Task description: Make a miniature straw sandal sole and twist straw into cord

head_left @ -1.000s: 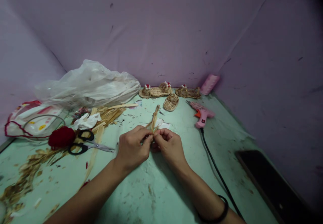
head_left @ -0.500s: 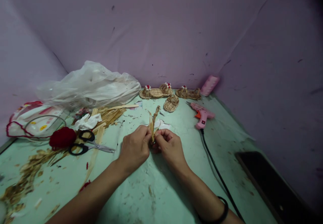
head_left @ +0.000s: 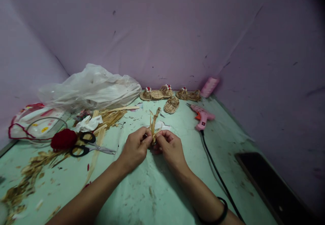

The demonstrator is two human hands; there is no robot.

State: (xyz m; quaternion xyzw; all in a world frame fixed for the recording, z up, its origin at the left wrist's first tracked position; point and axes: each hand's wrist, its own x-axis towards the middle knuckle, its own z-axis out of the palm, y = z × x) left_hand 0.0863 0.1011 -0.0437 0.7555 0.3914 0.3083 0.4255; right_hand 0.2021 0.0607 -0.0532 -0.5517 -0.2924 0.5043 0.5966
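Pinching a thin tan braided straw strip (head_left: 153, 125), the left hand (head_left: 134, 148) and right hand (head_left: 170, 148) meet; it pokes up above both fingertips, left of the pink glue gun (head_left: 201, 117).

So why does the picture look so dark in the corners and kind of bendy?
Head view: dim, soft light, darkest at the right edge, where the black slab nearly vanishes; the wide lens bows the table edges and stretches the forearms; the hands and straw bundle look fairly sharp; no strong glare, only a sheen on the plastic bag.

Dim, purplish light, dark vignetted right corners, wide-angle bending at edges.
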